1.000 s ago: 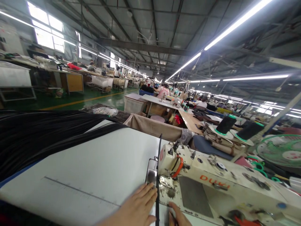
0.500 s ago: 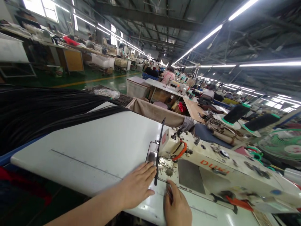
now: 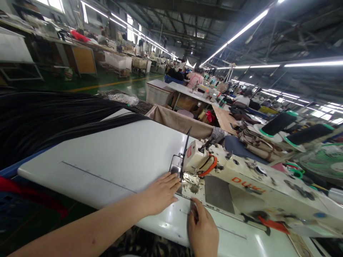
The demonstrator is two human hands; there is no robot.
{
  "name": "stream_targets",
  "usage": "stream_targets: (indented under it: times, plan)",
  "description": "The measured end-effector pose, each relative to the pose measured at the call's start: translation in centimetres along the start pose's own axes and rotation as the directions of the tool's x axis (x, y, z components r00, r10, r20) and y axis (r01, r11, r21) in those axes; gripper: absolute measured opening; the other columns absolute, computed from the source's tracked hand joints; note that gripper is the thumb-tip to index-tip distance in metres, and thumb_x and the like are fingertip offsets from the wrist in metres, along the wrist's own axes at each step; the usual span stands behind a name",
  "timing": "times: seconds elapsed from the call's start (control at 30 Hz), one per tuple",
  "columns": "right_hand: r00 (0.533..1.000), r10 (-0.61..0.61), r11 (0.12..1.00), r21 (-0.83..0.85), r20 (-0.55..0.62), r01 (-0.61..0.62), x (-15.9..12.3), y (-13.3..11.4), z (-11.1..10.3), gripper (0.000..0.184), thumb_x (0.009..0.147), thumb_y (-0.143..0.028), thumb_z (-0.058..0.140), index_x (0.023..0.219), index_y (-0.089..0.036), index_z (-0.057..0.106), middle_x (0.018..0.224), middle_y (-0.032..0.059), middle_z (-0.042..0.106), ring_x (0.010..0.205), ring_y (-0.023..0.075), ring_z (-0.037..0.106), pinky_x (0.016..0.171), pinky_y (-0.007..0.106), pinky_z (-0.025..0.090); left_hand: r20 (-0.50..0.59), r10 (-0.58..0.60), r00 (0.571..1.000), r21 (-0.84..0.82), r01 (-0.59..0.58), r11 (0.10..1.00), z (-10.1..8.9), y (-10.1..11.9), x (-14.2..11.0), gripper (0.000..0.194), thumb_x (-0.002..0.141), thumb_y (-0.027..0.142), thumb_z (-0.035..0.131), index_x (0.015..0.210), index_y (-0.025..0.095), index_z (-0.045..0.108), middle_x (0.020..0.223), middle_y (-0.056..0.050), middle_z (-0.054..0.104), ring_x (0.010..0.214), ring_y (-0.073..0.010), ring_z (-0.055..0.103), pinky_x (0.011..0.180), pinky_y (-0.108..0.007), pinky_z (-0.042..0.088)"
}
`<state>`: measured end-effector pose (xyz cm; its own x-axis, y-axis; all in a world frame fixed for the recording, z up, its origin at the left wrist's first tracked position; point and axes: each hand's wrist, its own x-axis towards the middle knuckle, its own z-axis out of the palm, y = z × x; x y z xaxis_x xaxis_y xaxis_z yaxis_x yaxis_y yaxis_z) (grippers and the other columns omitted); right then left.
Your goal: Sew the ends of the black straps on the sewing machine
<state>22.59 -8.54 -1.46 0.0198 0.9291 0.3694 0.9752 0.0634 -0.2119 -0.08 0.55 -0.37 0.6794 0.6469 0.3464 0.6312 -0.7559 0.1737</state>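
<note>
Head view: rests left hand [image 3: 160,193] flat, gripping nothing, nearer than curled right hand [image 3: 203,226] (hold unclear) to black strip [image 3: 187,143] slanting up-right from fingers [image 3: 171,181] mid-frame

**Right hand [image 3: 204,228] hid most of a small object [image 3: 195,213]**

Its forearm fell outside the view. The black strip's [image 3: 187,148] near end, beside the left hand [image 3: 159,194], was unclear. From the table's [image 3: 112,150] far-left corner, black strands [image 3: 48,117] ran out of view; the scale's [image 3: 98,176] figures were too small.

The sewing machine [image 3: 227,169] is sitting on my desk [image 3: 120,148] at frame right; strips [image 3: 50,119] are lying left, my left hand [image 3: 160,194] lower centre.
</note>
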Motion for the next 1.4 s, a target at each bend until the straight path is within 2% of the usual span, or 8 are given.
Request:
stream_targets:
  times: [0.2,0.57,0.73,0.87,1.07,1.23,1.33,1.4]
  plan:
    - [1.0,-0.006,1.0,0.01,-0.019,0.006,0.0,-0.3,-0.1,0.038,0.094,-0.023,0.05,0.128,-0.02,0.068,0.109,0.0086,0.079,0.092,0.0217,0.074,0.084,0.03,0.056,0.02,-0.009,1.0,0.02,0.009,1.0,-0.2,-1.1,1.5,0.051,0.106,0.049,0.048,0.146,0.017,0.053,0.154,-0.008,0.057,0.152,-0.0269,0.04,0.128,-0.043,0.019]
    - [0.997,-0.037,0.999,-0.004,-0.074,0.037,-0.1,-0.8,-0.4,0.039,0.093,-0.019,0.05,0.129,-0.02,0.065,0.103,0.0076,0.078,0.088,0.0219,0.072,0.081,0.03,0.055,0.022,-0.041,0.999,-0.016,0.042,0.999,-0.2,-1.2,2.0,0.053,0.103,0.046,0.057,0.147,0.019,0.049,0.154,-0.01,0.055,0.151,-0.0333,0.038,0.127,-0.051,0.024]
    - [0.996,-0.039,0.999,0.004,-0.082,0.039,0.0,-0.9,-0.6,0.037,0.094,-0.019,0.049,0.127,-0.02,0.065,0.101,0.008,0.078,0.087,0.0217,0.072,0.079,0.031,0.055,0.052,-0.073,0.996,-0.137,0.08,0.987,-0.3,-2.0,2.5,0.045,0.102,0.042,0.058,0.142,0.021,0.056,0.153,-0.011,0.055,0.15,-0.0344,0.04,0.126,-0.056,0.03]
    - [0.994,-0.046,0.999,0.011,-0.102,0.047,0.1,-1.0,-0.7,0.036,0.093,-0.017,0.05,0.126,-0.02,0.064,0.099,0.0077,0.077,0.086,0.0229,0.072,0.077,0.032,0.056,0.054,-0.132,0.99,-0.323,0.142,0.936,0.0,-4.3,4.6,0.032,0.101,0.028,0.055,0.129,0.019,0.068,0.142,-0.012,0.062,0.139,-0.0298,0.052,0.124,-0.05,0.039]
    - [0.99,-0.052,0.999,0.01,-0.132,0.054,0.1,-1.2,-0.7,0.034,0.091,-0.014,0.051,0.122,-0.02,0.064,0.099,0.0071,0.077,0.086,0.0235,0.072,0.078,0.033,0.056,0.066,-0.065,0.996,-0.4,0.086,0.912,1.5,-7.7,8.9,0.032,0.096,0.021,0.06,0.124,0.024,0.073,0.154,-0.007,0.055,0.146,-0.0283,0.047,0.127,-0.046,0.036]
    - [0.988,-0.056,0.998,0.021,-0.142,0.06,0.1,-1.2,-0.7,0.034,0.088,-0.011,0.052,0.119,-0.02,0.064,0.097,0.0061,0.077,0.085,0.0227,0.072,0.077,0.032,0.055,0.084,-0.049,0.995,-0.423,0.08,0.903,2.2,-8.4,10.7,0.035,0.097,0.024,0.059,0.129,0.02,0.071,0.148,-0.01,0.061,0.137,-0.0289,0.056,0.122,-0.043,0.042]
    - [0.986,-0.055,0.998,0.021,-0.156,0.059,0.1,-1.1,-0.6,0.036,0.086,-0.009,0.052,0.118,-0.02,0.064,0.097,0.0062,0.077,0.086,0.0229,0.072,0.077,0.032,0.055,0.077,-0.031,0.997,-0.41,0.06,0.91,1.6,-8.4,10.9,0.039,0.097,0.027,0.061,0.135,0.021,0.067,0.144,-0.009,0.064,0.134,-0.0286,0.058,0.119,-0.042,0.043]
    - [0.987,-0.049,0.998,0.025,-0.154,0.053,0.0,-1.1,-0.6,0.036,0.086,-0.009,0.052,0.118,-0.02,0.064,0.098,0.0063,0.077,0.086,0.023,0.072,0.077,0.033,0.055,0.075,-0.014,0.997,-0.392,0.043,0.919,0.9,-8.5,10.6,0.037,0.096,0.03,0.064,0.131,0.023,0.07,0.138,-0.009,0.068,0.13,-0.0292,0.059,0.116,-0.042,0.045]
